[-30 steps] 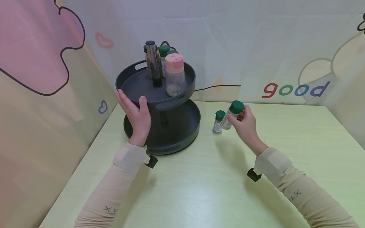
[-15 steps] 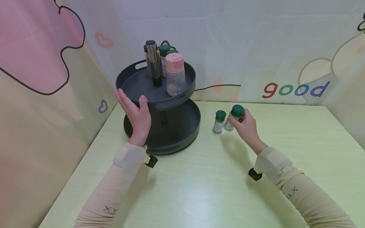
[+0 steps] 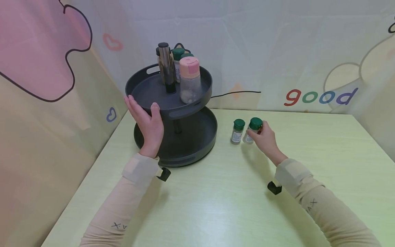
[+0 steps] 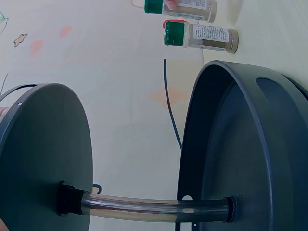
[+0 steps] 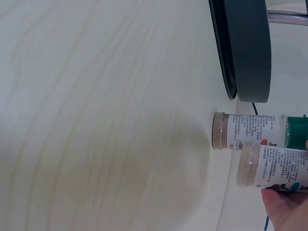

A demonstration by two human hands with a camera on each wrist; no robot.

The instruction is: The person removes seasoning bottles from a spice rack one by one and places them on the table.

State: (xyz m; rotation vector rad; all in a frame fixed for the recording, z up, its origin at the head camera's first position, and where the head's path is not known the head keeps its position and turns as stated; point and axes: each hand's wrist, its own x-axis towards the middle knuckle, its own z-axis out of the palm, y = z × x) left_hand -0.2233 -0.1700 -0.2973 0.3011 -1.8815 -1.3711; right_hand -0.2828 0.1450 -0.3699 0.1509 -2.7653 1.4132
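Beside one spice jar (image 3: 236,136), right fingers (image 3: 264,127) pinch its twin (image 3: 255,123), best kept upright; straight left fingers (image 3: 135,106) touch a two-tier tray (image 3: 145,90).

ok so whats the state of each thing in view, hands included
left hand, fingers straight, against the upper tray
right hand, grip around the held jar
held jar, green cap on, contact with table unclear
other jar, green cap on, upright on table
pink-capped bottle, lid shut, upright on upper tray
tall dark-topped container, standing on upper tray
rear green-capped jars, capped, partly hidden
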